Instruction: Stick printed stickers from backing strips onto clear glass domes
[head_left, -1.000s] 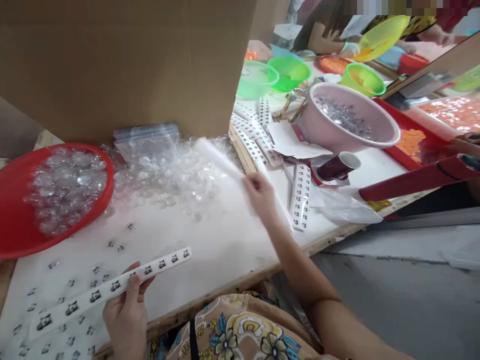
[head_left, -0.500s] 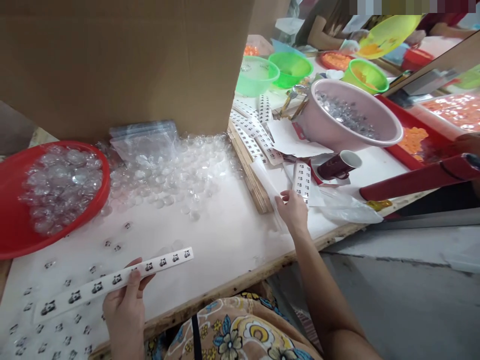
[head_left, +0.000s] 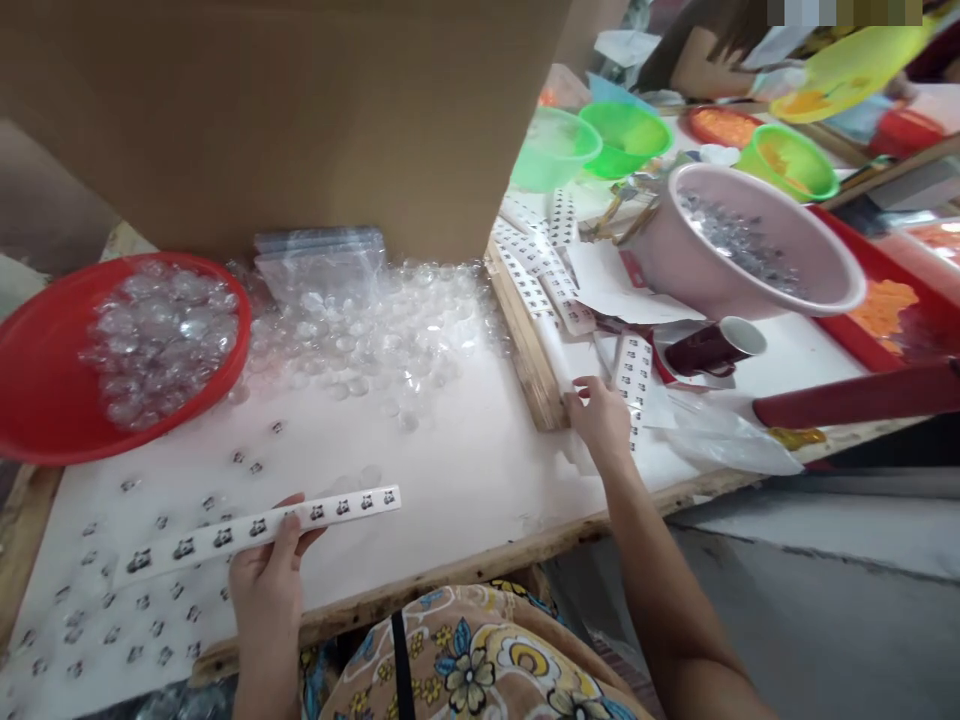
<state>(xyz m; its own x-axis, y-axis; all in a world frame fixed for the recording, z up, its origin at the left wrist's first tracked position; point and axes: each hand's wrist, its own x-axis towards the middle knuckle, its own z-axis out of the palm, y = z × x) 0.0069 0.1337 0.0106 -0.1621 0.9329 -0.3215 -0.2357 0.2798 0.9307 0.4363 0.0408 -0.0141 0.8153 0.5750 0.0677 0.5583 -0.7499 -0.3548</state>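
Observation:
My left hand (head_left: 271, 570) pinches a long white strip of panda stickers (head_left: 225, 538) between thumb and fingers, holding it above the white tabletop. Beneath and left of it lie several small clear discs bearing panda stickers (head_left: 157, 628). My right hand (head_left: 600, 415) is closed at the thumb and forefinger on a plain white paper strip (head_left: 553, 352), beside a low wooden divider (head_left: 529, 345). Just right of those fingers lies a sheet of panda stickers (head_left: 634, 370). Clear domed pieces (head_left: 405, 345) are heaped beyond my hands.
A red basin (head_left: 45, 350) of clear pieces stands left, before a large cardboard box (head_left: 285, 120). To the right are a pink tub (head_left: 772, 230), a dark mug (head_left: 697, 350) and a dark red bar (head_left: 847, 397). A co-worker's gloved hand (head_left: 780, 82) is at a yellow basin (head_left: 862, 75).
The view has shifted, so most things sit further right. My right hand and the white paper strip have moved closer to the wooden divider. My left hand still holds the sticker strip.

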